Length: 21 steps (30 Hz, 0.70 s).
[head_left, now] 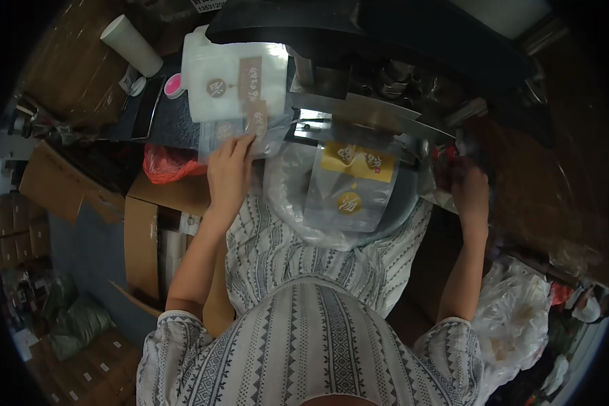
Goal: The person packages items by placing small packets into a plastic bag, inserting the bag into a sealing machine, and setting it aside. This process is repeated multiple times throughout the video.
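Note:
My left hand (231,166) is closed on the edge of a clear printed bag (267,139), beside a stack of similar printed bags (213,68). On the right, my right hand (469,186) is at a small reddish item, blurred; what its fingers hold I cannot make out. Between my hands, a clear bag with a yellow label and round gold print (348,203) lies on a plastic-covered round container (287,183) at my lap. Just beyond it is the metal plate of a dark machine (311,126).
A white cup (132,46), a pink-topped jar (174,84) and a phone (147,108) lie at the back left. Below them are a red plastic bag (169,164) and an open cardboard box (142,250). White plastic bags (514,311) stand at the right.

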Each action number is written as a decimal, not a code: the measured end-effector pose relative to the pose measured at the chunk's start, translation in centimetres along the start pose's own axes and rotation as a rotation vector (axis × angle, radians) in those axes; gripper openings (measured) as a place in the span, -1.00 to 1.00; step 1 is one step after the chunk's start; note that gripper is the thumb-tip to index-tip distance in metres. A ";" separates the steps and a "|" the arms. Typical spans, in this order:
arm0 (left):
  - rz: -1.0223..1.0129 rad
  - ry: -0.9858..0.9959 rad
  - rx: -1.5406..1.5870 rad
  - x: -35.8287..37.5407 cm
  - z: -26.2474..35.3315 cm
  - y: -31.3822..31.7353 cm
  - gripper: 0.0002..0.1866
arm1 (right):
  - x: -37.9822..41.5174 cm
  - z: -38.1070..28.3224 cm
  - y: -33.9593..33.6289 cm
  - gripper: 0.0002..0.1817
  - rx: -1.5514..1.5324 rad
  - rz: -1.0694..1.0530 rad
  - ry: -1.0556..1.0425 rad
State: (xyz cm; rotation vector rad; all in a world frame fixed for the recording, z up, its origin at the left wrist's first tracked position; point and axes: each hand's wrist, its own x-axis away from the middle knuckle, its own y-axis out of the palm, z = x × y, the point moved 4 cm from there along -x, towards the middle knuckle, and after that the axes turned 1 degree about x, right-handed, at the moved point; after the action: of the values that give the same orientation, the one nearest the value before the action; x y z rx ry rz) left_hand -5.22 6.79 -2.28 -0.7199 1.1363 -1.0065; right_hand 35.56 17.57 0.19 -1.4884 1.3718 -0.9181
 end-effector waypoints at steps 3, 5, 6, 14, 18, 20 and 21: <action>-0.012 -0.087 0.045 0.4 0.7 -1.5 -0.73 | 1.3 -1.9 -1.2 -0.75 -0.495 -0.029 0.036; 0.020 -0.139 0.099 0.8 2.1 -2.5 -0.78 | 1.4 -4.8 -2.4 -0.75 -0.534 -0.074 -0.070; 0.053 -0.097 0.147 0.9 3.6 -3.0 -0.81 | 1.6 -6.3 -2.6 -0.74 -0.569 -0.117 -0.176; 0.051 -0.073 0.320 0.6 7.4 -4.4 -0.86 | 3.0 -13.3 -0.7 -0.80 -1.129 -0.189 -0.233; -0.045 0.154 0.386 0.8 8.7 -4.2 -0.87 | 3.4 -15.0 -0.2 -0.77 -0.983 -0.212 -0.338; -0.143 0.177 0.402 1.2 9.0 -3.2 -0.86 | 3.5 -14.9 0.5 -0.77 -1.004 -0.243 -0.333; -0.170 0.172 0.462 1.3 9.1 -2.7 -0.84 | 3.5 -14.8 0.9 -0.77 -1.025 -0.271 -0.330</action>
State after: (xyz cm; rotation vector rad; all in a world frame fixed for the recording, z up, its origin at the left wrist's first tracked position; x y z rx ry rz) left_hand 2.90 4.32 2.24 -0.3663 0.9468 -1.4363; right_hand 21.80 12.26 4.06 -2.4933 1.4683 -0.0252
